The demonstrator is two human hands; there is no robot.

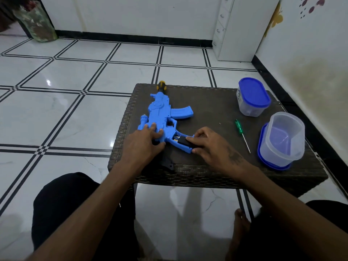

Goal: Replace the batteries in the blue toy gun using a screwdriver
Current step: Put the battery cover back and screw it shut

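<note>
The blue toy gun [162,117] lay flat along the left side of a dark woven table [207,106], its black and yellow muzzle tip [162,85] reaching the far edge and its grip pointing toward the near right. The left hand [143,142] rested on the near part of the gun's body with fingers spread and fairly straight, pressing it down to the table. Just to its right, the battery compartment [177,137] in the grip stood open, with metal contacts visible inside. The right hand [209,144] curled around the grip's end, its fingertips pinching a black battery [186,143] at the mouth of the compartment. Further right, apart from the hand, a green-handled screwdriver [243,135] lay on the table, its tip toward the near side. At the far right stood a closed container with a blue lid [253,97], and nearer, an open clear container [284,138] sitting on its blue lid [263,159].
</note>
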